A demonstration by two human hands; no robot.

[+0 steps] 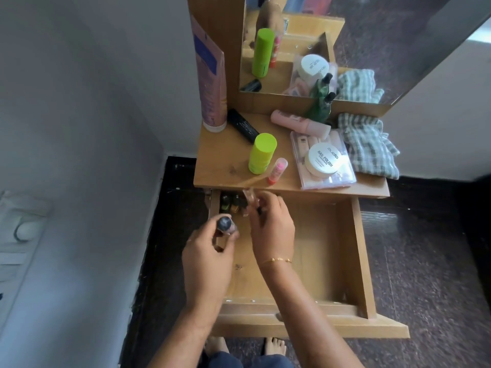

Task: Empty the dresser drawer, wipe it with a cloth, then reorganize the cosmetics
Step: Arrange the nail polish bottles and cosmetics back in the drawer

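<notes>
The wooden dresser drawer (356, 256) is pulled out below the dresser top (225, 160). My left hand (210, 258) is over its left side, closed around a small bottle with a dark cap (224, 224). My right hand (271, 224) reaches toward the drawer's back left corner and pinches a small clear bottle (249, 199), blurred. A few small nail polish bottles (231, 204) stand in that back left corner. The rest of the drawer floor shows bare wood. A checked cloth (369, 144) lies crumpled at the right of the dresser top.
On the top stand a tall pink tube (212, 83), a black tube (243, 126), a lime green container (261, 154), a small pink-red tube (277, 171), a pink bottle (300, 122), a green glass bottle (318, 107) and a white jar (325, 160) on a clear case (345, 179). A mirror (358, 35) rises behind. Wall on the left.
</notes>
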